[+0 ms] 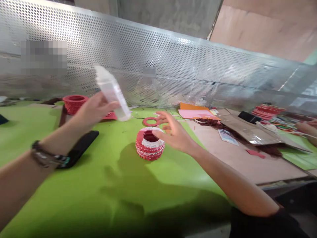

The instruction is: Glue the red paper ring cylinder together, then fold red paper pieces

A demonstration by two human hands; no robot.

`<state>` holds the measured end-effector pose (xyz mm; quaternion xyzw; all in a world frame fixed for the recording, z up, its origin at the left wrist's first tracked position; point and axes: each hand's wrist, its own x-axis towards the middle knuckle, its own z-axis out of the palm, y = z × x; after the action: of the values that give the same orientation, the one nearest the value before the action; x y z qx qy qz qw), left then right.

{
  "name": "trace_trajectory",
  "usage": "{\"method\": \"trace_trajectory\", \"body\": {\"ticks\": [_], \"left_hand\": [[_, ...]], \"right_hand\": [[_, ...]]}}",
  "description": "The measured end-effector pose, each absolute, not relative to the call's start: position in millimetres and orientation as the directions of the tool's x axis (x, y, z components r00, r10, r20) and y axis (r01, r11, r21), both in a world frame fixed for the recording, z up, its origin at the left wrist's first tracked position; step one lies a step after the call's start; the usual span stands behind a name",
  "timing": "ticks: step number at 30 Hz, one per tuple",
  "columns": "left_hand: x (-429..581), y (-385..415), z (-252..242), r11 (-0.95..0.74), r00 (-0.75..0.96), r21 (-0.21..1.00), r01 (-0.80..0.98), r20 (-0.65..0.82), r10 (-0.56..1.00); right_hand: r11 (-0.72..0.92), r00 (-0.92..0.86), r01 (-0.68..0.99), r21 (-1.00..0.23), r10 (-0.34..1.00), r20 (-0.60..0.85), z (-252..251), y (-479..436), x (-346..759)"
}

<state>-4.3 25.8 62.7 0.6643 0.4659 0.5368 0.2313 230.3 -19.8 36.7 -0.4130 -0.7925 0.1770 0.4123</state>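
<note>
My left hand (99,105) is closed around a translucent white squeeze bottle (114,94), its nozzle tilted up and to the left. In front of me on the green tabletop (99,198) stands a stack of red and white scalloped paper rings (150,150), with white patches on its top face. My right hand (174,132) hovers at the stack's right side, fingers spread; whether the thumb touches the top is unclear. Just behind the stack lies a single flat red ring (150,121).
A black phone (83,148) lies under my left forearm. Another red ring stack (74,104) stands back left. To the right are orange and pink paper (196,112), flattened cardboard (247,129) and another person's hand (308,128). A perforated metal screen (168,59) runs behind.
</note>
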Motion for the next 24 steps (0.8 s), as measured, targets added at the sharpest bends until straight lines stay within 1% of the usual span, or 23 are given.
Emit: {"method": "trace_trajectory", "body": {"ticks": [1, 3, 6, 7, 9, 12, 14, 17, 18, 20, 22, 24], "left_hand": [[16, 22, 63, -0.517, 0.051, 0.818, 0.252, 0.523, 0.851], [49, 16, 60, -0.562, 0.152, 0.826, 0.040, 0.551, 0.821], [77, 8, 48, -0.576, 0.229, 0.813, -0.085, 0.579, 0.783], [81, 7, 44, -0.573, 0.269, 0.814, -0.094, 0.575, 0.773], [80, 7, 36, -0.582, 0.355, 0.812, -0.049, 0.558, 0.750], [64, 14, 23, -0.599, 0.427, 0.793, 0.114, 0.505, 0.750], [49, 20, 12, -0.567, 0.456, 0.802, 0.191, 0.439, 0.775], [29, 26, -3, -0.498, 0.503, 0.822, 0.275, 0.318, 0.803], [24, 27, -7, -0.499, 0.482, 0.809, 0.310, 0.318, 0.816], [18, 28, -13, -0.529, 0.416, 0.761, 0.376, 0.371, 0.830], [15, 30, -18, -0.568, 0.381, 0.707, 0.422, 0.430, 0.818], [15, 32, -24, -0.580, 0.397, 0.690, 0.433, 0.431, 0.810]], "right_hand": [[0.593, -0.325, 0.491, -0.638, 0.804, 0.498, 39, -20, 224], [0.603, -0.337, 0.427, -0.674, 0.798, 0.499, 40, -20, 215], [0.607, -0.275, 0.296, -0.737, 0.793, 0.543, 35, -16, 212], [0.596, -0.238, 0.245, -0.765, 0.802, 0.548, 31, -15, 214], [0.546, -0.185, 0.113, -0.830, 0.833, 0.522, 21, -15, 220], [0.385, -0.151, -0.112, -0.916, 0.905, 0.398, 7, -20, 234], [0.294, -0.097, -0.222, -0.930, 0.942, 0.321, 1, -24, 244], [0.214, 0.055, -0.400, -0.891, 0.976, 0.210, -3, -28, 257], [0.189, 0.087, -0.449, -0.874, 0.982, 0.167, -3, -28, 260], [0.143, 0.112, -0.511, -0.848, 0.989, 0.099, -2, -29, 263], [0.127, 0.127, -0.537, -0.834, 0.990, 0.069, -1, -28, 264], [0.136, 0.155, -0.555, -0.821, 0.986, 0.058, 1, -27, 265]]}}
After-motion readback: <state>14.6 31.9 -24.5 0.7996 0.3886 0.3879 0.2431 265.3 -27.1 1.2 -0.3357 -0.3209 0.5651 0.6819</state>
